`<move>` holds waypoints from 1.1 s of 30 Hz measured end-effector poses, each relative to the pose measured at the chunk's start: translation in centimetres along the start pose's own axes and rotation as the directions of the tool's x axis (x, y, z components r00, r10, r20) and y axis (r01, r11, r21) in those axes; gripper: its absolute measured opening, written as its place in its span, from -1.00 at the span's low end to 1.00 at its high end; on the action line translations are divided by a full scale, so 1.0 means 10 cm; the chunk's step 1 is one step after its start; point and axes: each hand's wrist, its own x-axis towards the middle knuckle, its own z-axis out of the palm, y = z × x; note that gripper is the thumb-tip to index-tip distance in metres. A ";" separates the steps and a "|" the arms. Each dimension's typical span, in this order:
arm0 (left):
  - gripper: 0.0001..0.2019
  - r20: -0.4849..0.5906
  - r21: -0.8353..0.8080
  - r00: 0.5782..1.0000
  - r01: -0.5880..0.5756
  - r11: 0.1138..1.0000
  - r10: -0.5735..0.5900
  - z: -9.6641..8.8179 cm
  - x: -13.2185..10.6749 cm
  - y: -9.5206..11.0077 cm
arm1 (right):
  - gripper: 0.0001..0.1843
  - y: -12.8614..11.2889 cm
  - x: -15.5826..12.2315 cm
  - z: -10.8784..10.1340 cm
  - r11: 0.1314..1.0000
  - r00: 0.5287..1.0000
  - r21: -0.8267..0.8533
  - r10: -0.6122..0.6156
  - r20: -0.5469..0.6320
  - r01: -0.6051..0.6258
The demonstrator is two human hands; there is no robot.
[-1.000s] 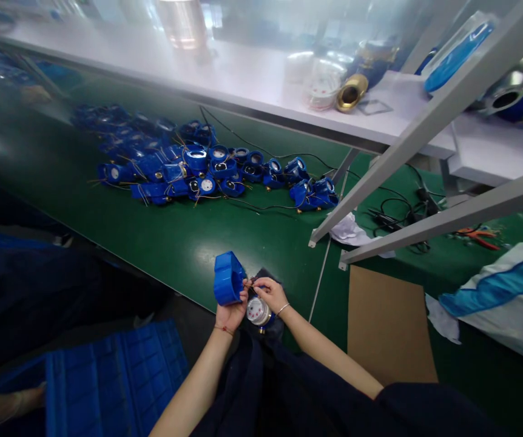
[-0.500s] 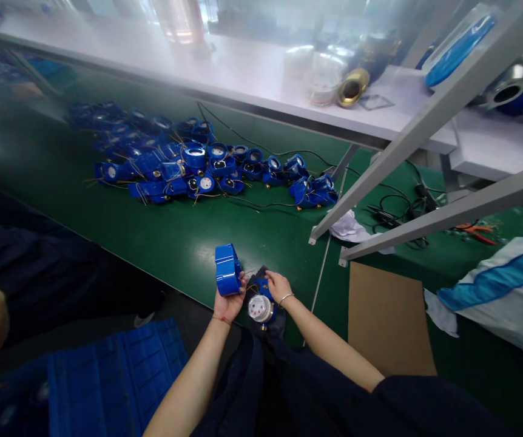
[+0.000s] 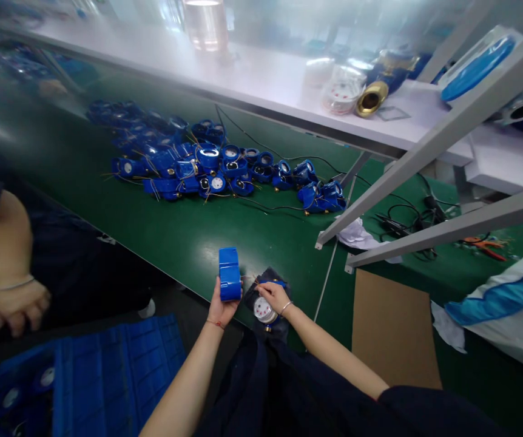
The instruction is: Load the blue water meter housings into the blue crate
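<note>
**Desk:** What does the room look like on your feed?

**Operator:** I see a long green bench top (image 3: pixel 175 237) running off to the left beneath a white shelf (image 3: pixel 252 79). Hazy glare washes the far side of both. Grey metal struts (image 3: pixel 425 145) slant down from the right onto the green surface.

**Desk:** And closer in?

**Operator:** A sheet of brown cardboard (image 3: pixel 393 328) lies flat on the bench. Below the bench edge I make out dark floor (image 3: pixel 184 303).
</note>
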 end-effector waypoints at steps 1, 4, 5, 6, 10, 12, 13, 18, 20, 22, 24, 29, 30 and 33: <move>-0.56 -0.010 0.025 1.000 0.003 1.000 -0.002 0.00 -0.01 -0.03 | -0.76 0.01 -0.01 0.01 1.000 1.000 0.007 -0.012 -0.011 0.012; -0.57 -0.025 0.097 0.999 0.032 0.995 -0.030 0.05 0.02 -0.15 | -0.77 0.03 -0.01 0.02 0.997 0.997 0.022 -0.072 -0.014 0.072; -0.56 -0.024 0.117 0.999 0.042 0.992 -0.040 0.07 0.04 -0.20 | -0.78 0.04 0.00 0.01 0.995 0.995 0.029 -0.097 -0.009 0.097; -0.56 -0.022 0.136 0.999 0.048 0.990 -0.046 0.09 0.07 -0.25 | -0.79 0.06 -0.01 -0.01 0.992 0.993 0.039 -0.121 -0.005 0.121; -0.63 -0.023 0.192 0.999 0.038 0.981 -0.034 0.14 0.15 -0.40 | -0.87 0.12 -0.07 -0.12 0.978 0.983 0.104 -0.179 -0.036 0.182; -0.66 -0.025 0.204 0.999 0.036 0.978 -0.032 0.15 0.17 -0.46 | -0.82 0.15 -0.12 -0.15 0.969 0.980 0.149 -0.191 -0.059 0.198; -0.67 -0.023 0.205 0.999 0.038 0.978 -0.034 0.16 0.17 -0.49 | -0.79 0.17 -0.15 -0.16 0.964 0.979 0.174 -0.194 -0.067 0.203; -0.73 -0.005 0.226 0.999 0.050 0.973 -0.051 0.25 0.14 -0.56 | -0.80 0.30 -0.20 -0.12 0.936 0.984 0.307 -0.148 -0.098 0.172; -0.79 0.001 0.249 0.999 0.038 0.968 -0.039 0.29 0.13 -0.58 | -0.74 0.36 -0.19 -0.10 0.921 0.990 0.365 -0.105 -0.097 0.134; -0.80 0.004 0.271 1.000 0.021 0.962 -0.023 0.33 0.12 -0.61 | -0.68 0.41 -0.18 -0.09 0.902 0.995 0.422 -0.069 -0.079 0.096; -0.77 -0.004 0.286 1.000 0.015 0.958 -0.015 0.35 0.14 -0.63 | -0.67 0.44 -0.16 -0.11 0.877 0.998 0.475 -0.046 -0.053 0.065; -0.67 -0.057 0.300 0.998 0.043 0.953 -0.027 0.35 0.24 -0.70 | -0.67 0.37 -0.15 -0.16 0.797 1.000 0.604 0.017 0.012 -0.021; -0.65 -0.066 0.304 0.997 0.048 0.952 -0.030 0.34 0.26 -0.71 | -0.65 0.35 -0.15 -0.16 0.777 0.999 0.629 0.038 0.022 -0.043; -0.61 -0.100 0.316 0.995 0.041 0.948 -0.009 0.33 0.31 -0.72 | -0.54 0.33 -0.20 -0.18 0.722 0.992 0.684 0.120 0.025 -0.104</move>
